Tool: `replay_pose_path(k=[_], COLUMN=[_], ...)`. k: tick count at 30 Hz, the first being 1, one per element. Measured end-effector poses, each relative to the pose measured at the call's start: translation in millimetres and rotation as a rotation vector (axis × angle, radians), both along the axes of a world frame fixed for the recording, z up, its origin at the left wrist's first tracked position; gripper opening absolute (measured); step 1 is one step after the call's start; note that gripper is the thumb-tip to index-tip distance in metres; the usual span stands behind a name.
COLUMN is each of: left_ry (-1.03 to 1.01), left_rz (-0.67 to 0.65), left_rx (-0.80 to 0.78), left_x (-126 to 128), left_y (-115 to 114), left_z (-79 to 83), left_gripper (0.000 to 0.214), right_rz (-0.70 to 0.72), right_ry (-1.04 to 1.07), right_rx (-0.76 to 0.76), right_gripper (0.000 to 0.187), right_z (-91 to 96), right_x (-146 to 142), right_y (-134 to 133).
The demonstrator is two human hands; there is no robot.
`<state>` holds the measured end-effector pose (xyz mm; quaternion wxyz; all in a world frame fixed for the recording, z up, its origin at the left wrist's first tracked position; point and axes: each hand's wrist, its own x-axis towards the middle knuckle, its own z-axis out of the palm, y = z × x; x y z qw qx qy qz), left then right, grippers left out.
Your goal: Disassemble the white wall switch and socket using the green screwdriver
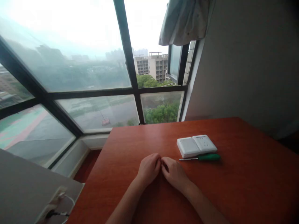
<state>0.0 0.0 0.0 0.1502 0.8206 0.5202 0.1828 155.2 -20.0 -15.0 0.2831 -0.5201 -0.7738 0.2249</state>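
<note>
My left hand rests on the reddish-brown tabletop with its fingers curled in. Against its fingertips lie those of my right hand, which is closed in the same loose way. Nothing shows in either hand, though the undersides of the fingers are hidden. Beyond my right hand, to the right, are a white wall switch plate and a white socket plate, side by side. A screwdriver with a green handle lies along their near edge, its metal tip pointing left towards my right hand.
The wooden table reaches to a large framed window at the back left. A grey wall stands on the right, and a pale curtain hangs above. Low at left, a plug with cables sits at a wall outlet.
</note>
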Motion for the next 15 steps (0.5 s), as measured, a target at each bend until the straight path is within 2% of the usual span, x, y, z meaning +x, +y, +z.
replay_pose_path(k=[15], left_ry=[0.005], left_rz=[0.006], left_rx=[-0.003], left_x=[0.0], left_y=[0.6], left_z=[-0.7], left_gripper=[0.017], right_rz=[0.001], right_ry=[0.005], right_rx=[0.003], right_gripper=[0.014], right_z=[-0.2], right_x=[0.0], right_y=[0.5])
